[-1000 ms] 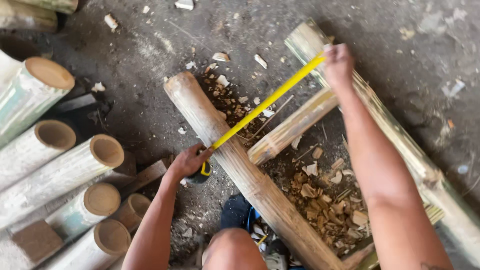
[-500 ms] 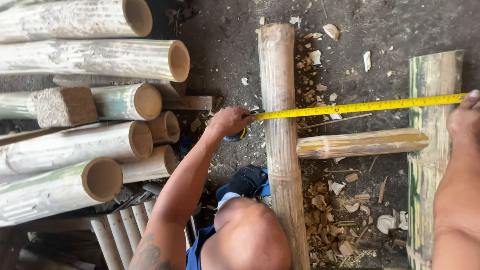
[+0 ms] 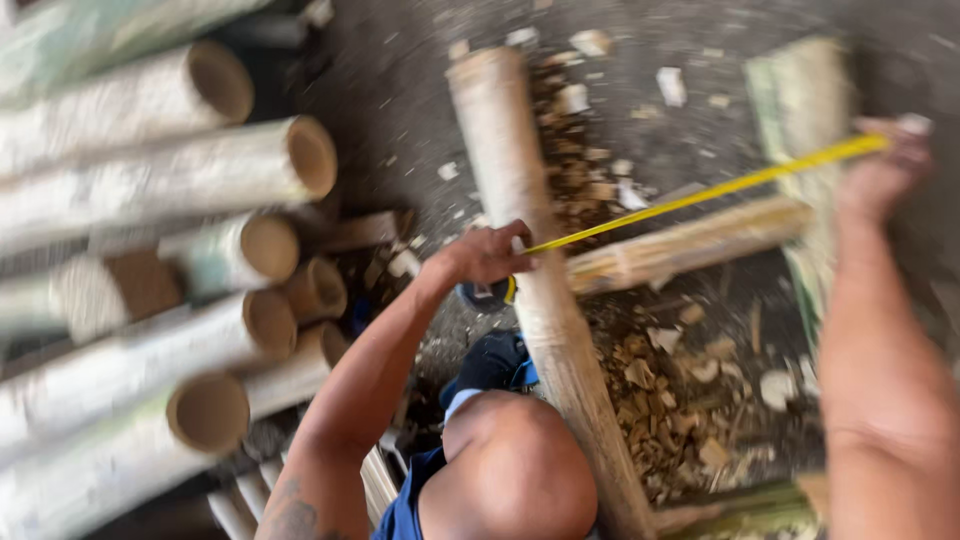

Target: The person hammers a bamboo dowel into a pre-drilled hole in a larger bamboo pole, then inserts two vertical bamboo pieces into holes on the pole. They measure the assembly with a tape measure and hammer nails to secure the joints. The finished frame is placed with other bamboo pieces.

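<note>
Stacked bamboo poles (image 3: 180, 180) lay leftmost. Our left hand (image 3: 485, 255) clamped the tape case against the upright pole (image 3: 520, 200); the yellow tape (image 3: 700, 195) ran taut to our right hand (image 3: 885, 165), pinching its end. Best kept straight, unsagging.

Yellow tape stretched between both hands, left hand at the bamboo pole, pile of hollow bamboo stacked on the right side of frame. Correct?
Not quite. In the head view the pile of hollow bamboo lies on the left side of the frame, not the right. The rest holds: the yellow tape runs between both hands, with the left hand at the bamboo pole and the right hand at the far end.
</note>
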